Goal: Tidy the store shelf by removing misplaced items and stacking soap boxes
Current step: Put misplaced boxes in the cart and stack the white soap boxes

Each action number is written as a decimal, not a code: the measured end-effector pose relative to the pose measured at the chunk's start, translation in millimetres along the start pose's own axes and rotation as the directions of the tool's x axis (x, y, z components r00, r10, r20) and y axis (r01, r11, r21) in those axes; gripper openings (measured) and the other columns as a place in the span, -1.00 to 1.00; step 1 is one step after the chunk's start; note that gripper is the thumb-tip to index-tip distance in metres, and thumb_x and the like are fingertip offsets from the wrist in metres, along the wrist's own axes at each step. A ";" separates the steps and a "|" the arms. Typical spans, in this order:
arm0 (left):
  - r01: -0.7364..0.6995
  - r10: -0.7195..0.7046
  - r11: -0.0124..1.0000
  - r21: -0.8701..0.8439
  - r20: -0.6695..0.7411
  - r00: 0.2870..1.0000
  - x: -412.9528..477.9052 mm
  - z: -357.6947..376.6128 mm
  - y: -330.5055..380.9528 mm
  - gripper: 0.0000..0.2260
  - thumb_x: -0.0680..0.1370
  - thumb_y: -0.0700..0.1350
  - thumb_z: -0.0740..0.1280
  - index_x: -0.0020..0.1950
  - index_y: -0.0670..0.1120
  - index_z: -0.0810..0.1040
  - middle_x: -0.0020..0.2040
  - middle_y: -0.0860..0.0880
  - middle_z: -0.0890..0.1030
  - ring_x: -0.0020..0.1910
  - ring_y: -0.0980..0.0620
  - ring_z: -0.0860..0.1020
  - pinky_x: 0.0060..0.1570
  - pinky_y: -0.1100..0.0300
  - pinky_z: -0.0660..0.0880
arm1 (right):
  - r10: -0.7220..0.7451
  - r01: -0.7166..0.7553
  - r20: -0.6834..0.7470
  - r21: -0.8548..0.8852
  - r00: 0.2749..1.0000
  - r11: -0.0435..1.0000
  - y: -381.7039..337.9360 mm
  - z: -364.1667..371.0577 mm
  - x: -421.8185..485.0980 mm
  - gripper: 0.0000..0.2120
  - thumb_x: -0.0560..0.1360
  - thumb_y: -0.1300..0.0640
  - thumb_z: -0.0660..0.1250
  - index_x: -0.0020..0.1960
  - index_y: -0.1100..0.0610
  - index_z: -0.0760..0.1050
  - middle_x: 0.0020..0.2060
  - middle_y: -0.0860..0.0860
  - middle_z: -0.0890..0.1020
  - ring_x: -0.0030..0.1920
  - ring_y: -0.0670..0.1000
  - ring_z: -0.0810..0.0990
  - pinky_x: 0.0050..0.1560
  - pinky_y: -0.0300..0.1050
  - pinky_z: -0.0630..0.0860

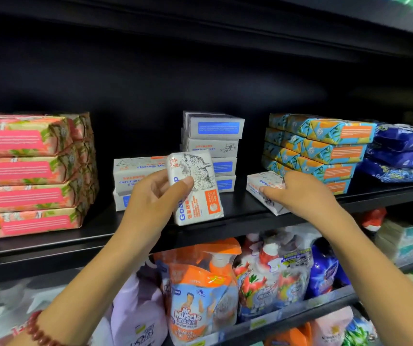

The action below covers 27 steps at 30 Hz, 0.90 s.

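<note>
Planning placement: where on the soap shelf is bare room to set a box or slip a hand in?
Widest bare shelf: between pink stack and short white stack. Narrower gap between tall white stack and the loose box the right hand grips. Crowded at right: blue-orange stack against blue packs. Left hand holds a goat-soap box.

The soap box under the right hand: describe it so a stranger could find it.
On the black shelf, find the blue-and-orange stack at the right. Before its left corner lies one white soap box, gripped by the right hand. Unlike the other white boxes, stacked or held up by the left hand, it lies alone, askew at the shelf's front edge.
</note>
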State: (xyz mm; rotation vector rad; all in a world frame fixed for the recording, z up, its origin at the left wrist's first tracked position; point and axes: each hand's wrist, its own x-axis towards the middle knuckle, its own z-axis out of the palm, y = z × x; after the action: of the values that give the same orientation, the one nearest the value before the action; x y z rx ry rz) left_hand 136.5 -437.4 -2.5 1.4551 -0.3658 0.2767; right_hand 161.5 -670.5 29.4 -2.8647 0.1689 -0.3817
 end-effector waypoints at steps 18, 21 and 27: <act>-0.008 0.005 0.999 0.044 0.068 0.998 -2.4 2.0 2.2 -0.67 0.36 -0.05 0.37 0.09 -0.11 0.61 -0.09 -0.01 0.71 -0.10 0.03 0.68 -0.19 0.24 0.58 | -0.198 0.172 -0.290 -0.111 0.936 0.979 -11.4 10.6 -27.6 -0.64 0.43 0.01 0.42 0.07 0.16 0.37 0.01 0.10 0.48 0.03 0.13 0.47 -0.23 -0.09 0.31; 0.005 -0.006 0.999 0.044 0.038 0.999 -2.9 6.3 4.1 -0.69 0.37 -0.06 0.40 0.07 -0.14 0.63 -0.13 -0.05 0.71 -0.13 0.00 0.69 -0.18 0.17 0.61 | -0.202 0.225 -0.376 0.019 0.904 0.974 3.1 8.9 -40.2 -0.63 0.43 0.04 0.42 0.15 0.16 0.41 0.00 0.06 0.52 -0.01 0.09 0.48 -0.22 -0.09 0.31; -0.035 0.034 0.999 0.006 0.097 0.995 -15.0 37.8 8.2 -0.83 0.43 -0.20 0.42 0.00 -0.21 0.65 -0.17 -0.10 0.71 -0.21 0.00 0.68 -0.24 0.20 0.58 | 0.095 0.186 -0.298 0.781 0.950 0.596 49.1 15.5 -85.4 -0.64 0.24 0.10 0.56 -0.03 0.01 0.52 -0.11 -0.05 0.66 -0.08 -0.05 0.63 -0.09 -0.13 0.52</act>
State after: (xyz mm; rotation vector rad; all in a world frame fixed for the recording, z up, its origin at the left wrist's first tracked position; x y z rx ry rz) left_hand 116.7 -473.7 1.8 1.4741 -0.4696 0.2359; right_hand 79.8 -701.7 -18.4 -1.8802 -0.0332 -0.7093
